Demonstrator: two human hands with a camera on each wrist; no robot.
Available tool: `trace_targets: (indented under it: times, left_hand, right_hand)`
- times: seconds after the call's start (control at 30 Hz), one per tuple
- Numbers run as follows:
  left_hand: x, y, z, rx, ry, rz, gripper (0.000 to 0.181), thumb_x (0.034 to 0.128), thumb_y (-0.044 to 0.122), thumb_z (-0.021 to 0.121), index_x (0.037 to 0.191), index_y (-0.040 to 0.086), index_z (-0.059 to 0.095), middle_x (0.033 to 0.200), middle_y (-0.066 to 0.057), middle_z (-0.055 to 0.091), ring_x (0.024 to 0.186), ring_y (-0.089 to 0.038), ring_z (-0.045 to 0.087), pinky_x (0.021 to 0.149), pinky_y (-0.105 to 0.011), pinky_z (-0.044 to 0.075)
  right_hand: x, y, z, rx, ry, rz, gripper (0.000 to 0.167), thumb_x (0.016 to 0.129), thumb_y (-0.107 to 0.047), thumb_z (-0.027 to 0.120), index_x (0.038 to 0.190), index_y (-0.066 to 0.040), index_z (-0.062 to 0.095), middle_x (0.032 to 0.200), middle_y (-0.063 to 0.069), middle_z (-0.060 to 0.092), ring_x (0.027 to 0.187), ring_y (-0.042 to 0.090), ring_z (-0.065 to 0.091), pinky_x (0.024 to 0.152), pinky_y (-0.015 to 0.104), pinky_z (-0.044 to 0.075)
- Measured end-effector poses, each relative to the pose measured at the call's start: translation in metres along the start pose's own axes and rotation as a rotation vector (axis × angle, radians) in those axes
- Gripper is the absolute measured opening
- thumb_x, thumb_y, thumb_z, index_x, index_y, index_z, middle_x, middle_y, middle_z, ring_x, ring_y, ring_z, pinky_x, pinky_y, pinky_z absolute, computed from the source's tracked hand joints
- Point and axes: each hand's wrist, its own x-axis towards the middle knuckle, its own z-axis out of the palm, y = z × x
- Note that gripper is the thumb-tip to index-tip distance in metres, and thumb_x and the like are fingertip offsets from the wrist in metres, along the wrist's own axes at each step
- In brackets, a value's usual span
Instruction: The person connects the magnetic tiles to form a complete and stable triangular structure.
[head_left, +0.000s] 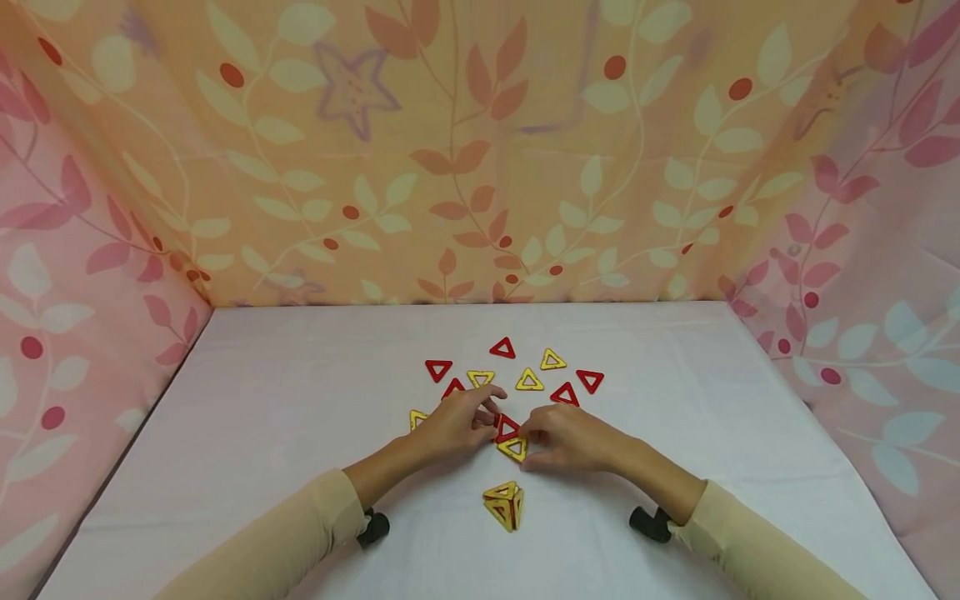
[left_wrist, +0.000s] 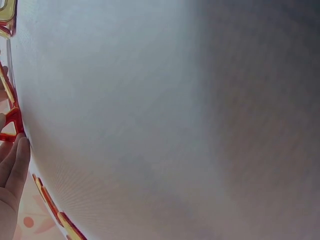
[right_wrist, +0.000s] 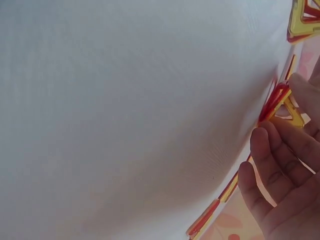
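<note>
In the head view my left hand (head_left: 461, 423) holds a red triangle tile (head_left: 514, 430) by its left side. Its fingers also reach a red tile (left_wrist: 16, 120) in the left wrist view. From the right, my right hand (head_left: 573, 437) pinches a yellow triangle tile (head_left: 505, 448) joined below the red one. Thumb and forefinger lie on either side of the tiles in the right wrist view, where the yellow tile (right_wrist: 296, 116) tilts up from the table. Nearer me stands a small pyramid (head_left: 501, 503) of yellow triangle tiles.
Loose triangle tiles lie flat beyond my hands on the white table (head_left: 262, 417): several red ones, such as the far one (head_left: 508, 342), and several yellow, including one (head_left: 562, 364) at the back right. Patterned cloth walls (head_left: 480, 208) enclose the table's back and sides.
</note>
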Motion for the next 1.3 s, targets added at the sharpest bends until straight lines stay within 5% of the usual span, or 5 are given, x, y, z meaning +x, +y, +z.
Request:
trace_targets:
  times: [0.83, 1.3]
  left_hand:
    - [-0.001, 0.002, 0.001, -0.024, -0.001, 0.005, 0.048, 0.0887, 0.005, 0.074, 0.133, 0.009, 0.055, 0.107, -0.001, 0.066, 0.097, -0.013, 0.069, 0.083, -0.02, 0.054]
    - [-0.001, 0.002, 0.0, -0.011, 0.006, 0.007, 0.048, 0.0887, 0.003, 0.073, 0.133, 0.008, 0.055, 0.107, -0.002, 0.067, 0.098, -0.015, 0.069, 0.082, -0.021, 0.055]
  right_hand:
    - [0.006, -0.002, -0.005, 0.098, 0.042, -0.016, 0.016, 0.094, -0.024, 0.07, 0.108, -0.018, 0.075, 0.093, -0.019, 0.065, 0.08, 0.003, 0.057, 0.072, 0.024, 0.052]
    - [0.01, -0.002, -0.002, 0.036, 0.077, -0.011, 0.015, 0.092, -0.017, 0.072, 0.106, -0.017, 0.075, 0.093, -0.011, 0.069, 0.076, 0.003, 0.055, 0.068, 0.022, 0.049]
